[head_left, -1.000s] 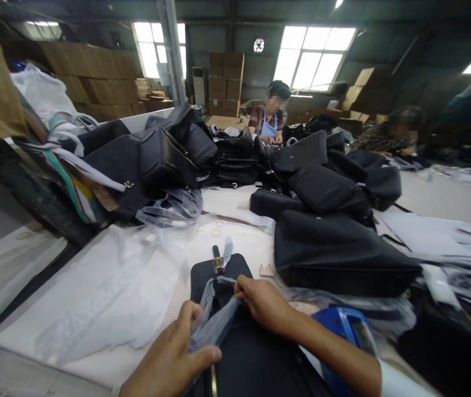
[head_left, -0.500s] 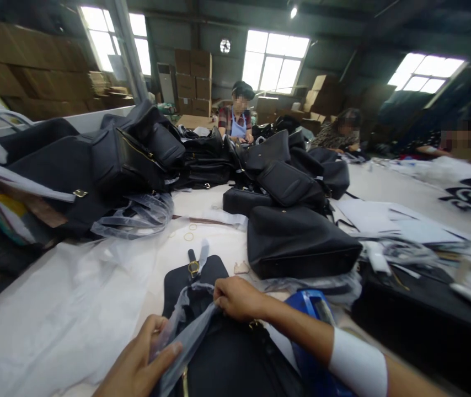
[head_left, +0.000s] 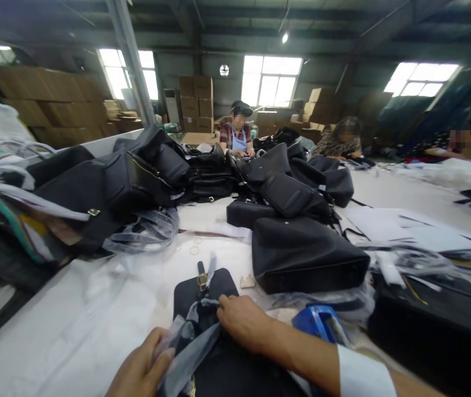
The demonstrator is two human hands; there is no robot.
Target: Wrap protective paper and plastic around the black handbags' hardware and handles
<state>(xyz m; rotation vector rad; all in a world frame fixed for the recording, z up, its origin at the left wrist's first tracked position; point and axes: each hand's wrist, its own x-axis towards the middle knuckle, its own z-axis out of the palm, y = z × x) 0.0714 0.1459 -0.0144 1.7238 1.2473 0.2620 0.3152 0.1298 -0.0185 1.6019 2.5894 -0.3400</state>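
A black bag (head_left: 239,366) with a gold buckle lies in front of me, its flap stretched out away from me. Across it runs a translucent plastic strip (head_left: 196,353). My left hand (head_left: 146,361) is closed on the strip's left part, thumb pressed over it. On the bag's upper part, my right hand (head_left: 244,322) pinches the other end of the strip; its fingertips are partly hidden. A pale band is round my right forearm. Beside that arm stands a blue object (head_left: 320,322), perhaps a tape dispenser.
Another black bag (head_left: 305,253) lies just beyond my right hand. Piles of black bags (head_left: 132,176) fill the table's far side. Clear plastic strips (head_left: 144,231) lie at left, white sheets (head_left: 413,226) at right. A co-worker (head_left: 237,135) sits opposite, others farther right.
The view has tilted up slightly, so the scene sits lower and a little to the right. Both hands keep hold of the plastic strip, which looks more bunched near the left hand.
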